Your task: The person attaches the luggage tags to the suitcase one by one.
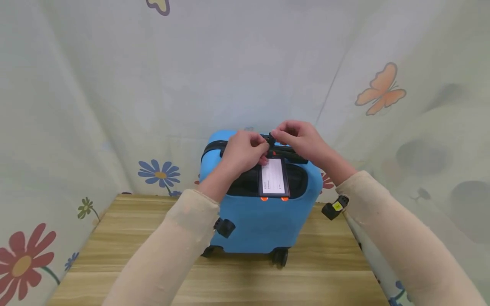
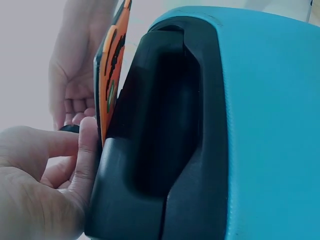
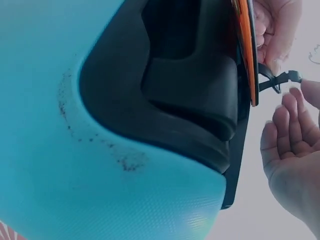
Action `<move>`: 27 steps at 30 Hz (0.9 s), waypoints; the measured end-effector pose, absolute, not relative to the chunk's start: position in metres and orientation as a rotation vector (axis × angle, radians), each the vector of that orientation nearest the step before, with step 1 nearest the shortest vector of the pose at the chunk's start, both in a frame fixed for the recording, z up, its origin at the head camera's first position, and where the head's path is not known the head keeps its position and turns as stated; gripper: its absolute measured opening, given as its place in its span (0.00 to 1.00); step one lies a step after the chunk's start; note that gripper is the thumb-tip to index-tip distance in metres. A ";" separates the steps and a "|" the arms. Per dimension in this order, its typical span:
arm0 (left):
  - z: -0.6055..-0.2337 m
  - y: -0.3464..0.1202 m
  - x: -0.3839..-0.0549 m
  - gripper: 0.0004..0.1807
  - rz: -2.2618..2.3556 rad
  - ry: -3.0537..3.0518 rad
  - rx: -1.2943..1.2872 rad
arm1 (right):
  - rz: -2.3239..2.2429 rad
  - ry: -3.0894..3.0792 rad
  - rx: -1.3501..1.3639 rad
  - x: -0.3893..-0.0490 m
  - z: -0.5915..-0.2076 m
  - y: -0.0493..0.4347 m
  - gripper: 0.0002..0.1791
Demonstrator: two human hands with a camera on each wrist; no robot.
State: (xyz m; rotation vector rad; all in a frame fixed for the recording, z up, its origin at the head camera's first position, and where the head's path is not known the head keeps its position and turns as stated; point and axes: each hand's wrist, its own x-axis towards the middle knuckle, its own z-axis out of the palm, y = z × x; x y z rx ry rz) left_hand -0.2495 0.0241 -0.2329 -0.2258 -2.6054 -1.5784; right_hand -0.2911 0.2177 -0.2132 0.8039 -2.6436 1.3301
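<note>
A light blue suitcase (image 1: 260, 225) stands upright with its black top handle (image 3: 195, 95) facing up. At the handle hangs a luggage tag (image 1: 273, 176) with a white card on one side; its orange back shows in the wrist views. A thin black strap (image 3: 281, 80) runs from the tag, bent into a loop. My left hand (image 1: 243, 152) pinches the strap near the loop, just above the tag. With thumb and fingertip, my right hand (image 1: 300, 138) pinches the strap's free end, to the right of the left hand.
The suitcase's black wheels (image 1: 280, 256) rest on a wood-grain tabletop (image 1: 153, 238). Close behind it hangs a pale curtain (image 1: 237, 63) printed with flowers and butterflies. Black wrist cameras (image 1: 224, 228) sit at both sleeves.
</note>
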 end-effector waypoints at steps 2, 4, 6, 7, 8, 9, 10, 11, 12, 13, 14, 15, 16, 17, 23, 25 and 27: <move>-0.234 0.024 -0.249 0.11 -1.581 -2.594 -0.230 | 1.271 -2.598 0.831 -0.292 -0.213 0.216 0.14; -0.236 0.024 -0.250 0.11 -1.586 -2.581 -0.236 | 1.178 -2.529 0.876 -0.291 -0.214 0.215 0.12; -0.237 0.025 -0.249 0.11 -1.600 -2.568 -0.241 | 1.064 -2.447 0.931 -0.290 -0.216 0.216 0.10; -0.237 0.025 -0.249 0.10 -1.606 -2.564 -0.245 | 1.008 -2.412 0.955 -0.289 -0.218 0.216 0.09; -0.237 0.025 -0.249 0.10 -1.613 -2.562 -0.251 | 0.965 -2.381 0.974 -0.287 -0.220 0.218 0.09; -0.238 0.026 -0.249 0.10 -1.618 -2.561 -0.257 | 0.935 -2.351 0.994 -0.285 -0.221 0.219 0.09; -0.238 0.026 -0.250 0.11 -1.621 -2.561 -0.263 | 0.911 -2.325 1.009 -0.283 -0.223 0.220 0.09; -0.239 0.027 -0.250 0.11 -1.619 -2.564 -0.269 | 0.895 -2.302 1.019 -0.281 -0.225 0.222 0.10; -0.239 0.027 -0.250 0.11 -1.616 -2.566 -0.274 | 0.885 -2.281 1.028 -0.279 -0.227 0.224 0.11; -0.239 0.028 -0.250 0.11 -1.613 -2.567 -0.279 | 0.877 -2.260 1.037 -0.277 -0.229 0.225 0.12; -0.239 0.028 -0.250 0.11 -1.608 -2.569 -0.281 | 0.873 -2.240 1.044 -0.275 -0.230 0.226 0.13; -0.239 0.028 -0.251 0.11 -1.600 -2.569 -0.284 | 0.865 -2.219 1.052 -0.273 -0.231 0.227 0.13; -0.239 0.029 -0.251 0.11 -1.591 -2.569 -0.286 | 0.855 -2.203 1.058 -0.272 -0.232 0.227 0.13; -0.239 0.029 -0.251 0.11 -1.579 -2.571 -0.287 | 0.848 -2.191 1.065 -0.270 -0.233 0.227 0.13; -0.241 0.028 -0.252 0.10 -1.523 -2.556 -0.295 | 0.852 -2.188 1.067 -0.267 -0.236 0.226 0.12; -0.242 0.028 -0.252 0.10 -1.524 -2.542 -0.307 | 0.869 -2.203 1.060 -0.266 -0.238 0.226 0.13; -0.243 0.028 -0.252 0.10 -1.529 -2.529 -0.319 | 0.879 -2.207 1.058 -0.267 -0.240 0.227 0.13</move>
